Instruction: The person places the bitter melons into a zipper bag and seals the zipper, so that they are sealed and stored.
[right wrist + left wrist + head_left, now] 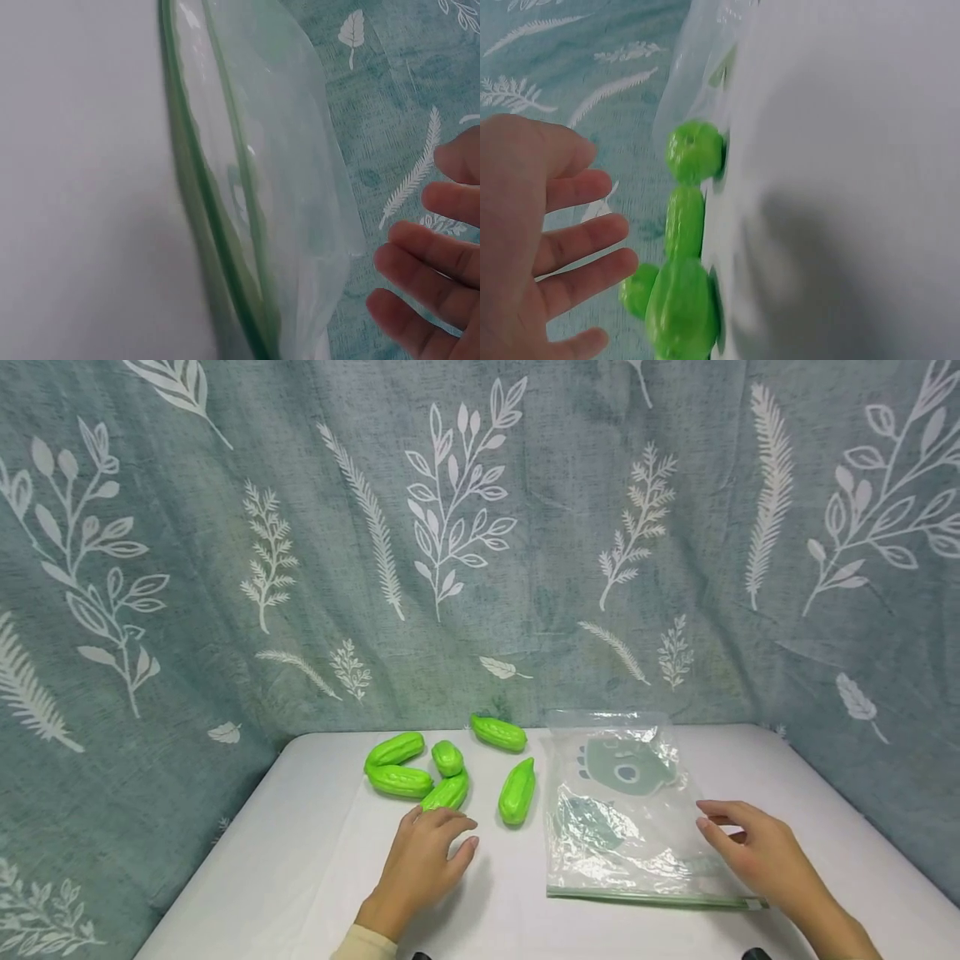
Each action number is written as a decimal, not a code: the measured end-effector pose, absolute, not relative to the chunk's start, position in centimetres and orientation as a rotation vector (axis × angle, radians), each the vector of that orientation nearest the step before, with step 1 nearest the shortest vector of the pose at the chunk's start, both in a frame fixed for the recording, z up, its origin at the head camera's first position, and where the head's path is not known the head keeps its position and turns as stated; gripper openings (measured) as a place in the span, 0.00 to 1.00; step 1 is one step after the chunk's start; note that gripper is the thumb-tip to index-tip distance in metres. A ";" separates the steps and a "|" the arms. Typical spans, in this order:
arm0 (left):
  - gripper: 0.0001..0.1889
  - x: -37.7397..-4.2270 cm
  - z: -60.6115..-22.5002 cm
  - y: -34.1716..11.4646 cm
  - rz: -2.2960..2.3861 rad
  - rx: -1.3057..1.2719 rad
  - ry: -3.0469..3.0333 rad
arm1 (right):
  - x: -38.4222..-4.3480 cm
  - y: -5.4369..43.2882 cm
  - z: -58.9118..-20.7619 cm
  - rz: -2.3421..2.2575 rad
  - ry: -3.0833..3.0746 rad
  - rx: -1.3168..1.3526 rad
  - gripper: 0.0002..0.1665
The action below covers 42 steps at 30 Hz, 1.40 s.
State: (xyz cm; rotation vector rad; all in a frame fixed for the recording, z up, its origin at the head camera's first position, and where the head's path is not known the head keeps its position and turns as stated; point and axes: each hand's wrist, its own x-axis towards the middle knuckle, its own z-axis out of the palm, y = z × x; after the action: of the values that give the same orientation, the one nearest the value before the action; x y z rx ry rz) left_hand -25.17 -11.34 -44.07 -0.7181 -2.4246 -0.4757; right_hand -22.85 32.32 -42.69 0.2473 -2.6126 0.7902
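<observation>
My left hand (426,864) hovers over the table with its fingers loosely bent and nothing in them. Just beyond its fingertips lie several bright green, ridged, cucumber-like vegetables, one of them (447,790) nearest. Another (517,792) lies alone between that group and a clear zip bag (622,852). In the left wrist view, a green vegetable (682,311) sits apart from the fingers. The bag lies flat, its green zip edge (645,898) toward me. Beside the bag's right edge is my right hand (757,852), fingers slightly bent and holding nothing; whether it touches the plastic I cannot tell.
A white-covered table (300,860) bears everything. Behind it and at both sides hangs a grey-green curtain (525,568) with white leaf prints. One more green vegetable (498,733) lies at the table's back edge.
</observation>
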 end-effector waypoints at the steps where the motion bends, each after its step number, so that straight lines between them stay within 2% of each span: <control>1: 0.08 -25.2 -44.1 -11.0 -0.483 -0.728 -2.427 | -22.8 32.1 -42.7 0.791 -2.607 0.258 0.22; 10: 0.08 -25.3 -44.6 -8.3 -0.482 -0.802 -2.409 | -22.6 30.6 -43.2 0.863 -2.594 0.398 0.16; 23: 0.09 -24.4 -45.0 -4.2 -0.470 -0.877 -2.439 | -22.0 30.1 -45.3 0.706 -2.612 0.511 0.13; 31: 0.09 -24.8 -44.9 -3.4 -0.489 -0.899 -2.421 | -22.2 29.5 -45.7 0.742 -2.674 0.591 0.16; 42: 0.08 -24.6 -45.0 -2.3 -0.569 -0.946 -2.396 | -22.0 29.3 -45.4 0.708 -2.761 0.681 0.10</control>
State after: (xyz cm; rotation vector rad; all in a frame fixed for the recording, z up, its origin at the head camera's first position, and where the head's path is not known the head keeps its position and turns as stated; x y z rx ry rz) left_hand -24.63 -2.28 -44.97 -0.9460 -2.3958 -0.5686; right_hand -21.96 29.33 -45.36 0.6810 -2.7606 0.7084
